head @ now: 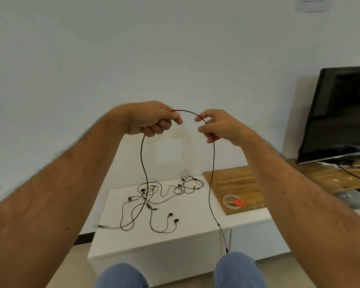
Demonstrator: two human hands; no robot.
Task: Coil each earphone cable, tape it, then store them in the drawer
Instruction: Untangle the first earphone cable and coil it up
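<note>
Knees (237, 269) in blue denim at bottom edge; left hand (152, 119) and right hand (214, 126) raised, each pinching one black cable (213, 163) arched between them, ends hanging down, right end near right knee; white cabinet (195, 225) beyond, bearing tangled earphones (154, 196); wooden board (237, 181) beside, with tape roll (230, 201) and orange scissors (238, 202); monitor (339, 113) far right

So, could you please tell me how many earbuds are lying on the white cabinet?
6 visible: two earbuds at the front, two left, two at the back; the tangled cables may hide others.
</note>
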